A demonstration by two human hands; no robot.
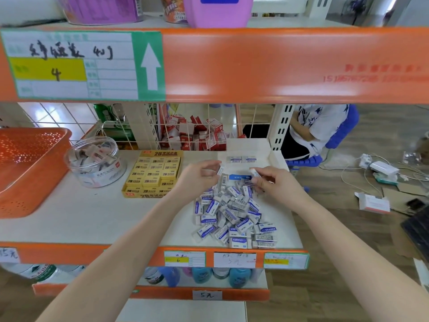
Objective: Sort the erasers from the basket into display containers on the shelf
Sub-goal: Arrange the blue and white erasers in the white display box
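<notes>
A loose pile of white-and-blue erasers (234, 212) lies on the white shelf (92, 214) at the right. Above the pile's far end, my left hand (199, 176) pinches one small eraser (219, 170) between thumb and fingers. My right hand (270, 180) holds another eraser (255, 173) in curled fingers. Two erasers (241, 159) stand side by side in a row at the back of the shelf. A yellow display box of 2B erasers (153, 174) sits left of my hands. Further left, a clear round tub (96, 162) holds mixed erasers, beside the orange basket (30, 168).
The orange beam of the upper shelf (255, 66) hangs low overhead. A wire grid (197, 126) backs the shelf, with red-and-white boxes behind it. A person sits on a blue stool (325, 135) to the right. Cables and cartons litter the wooden floor (383, 182).
</notes>
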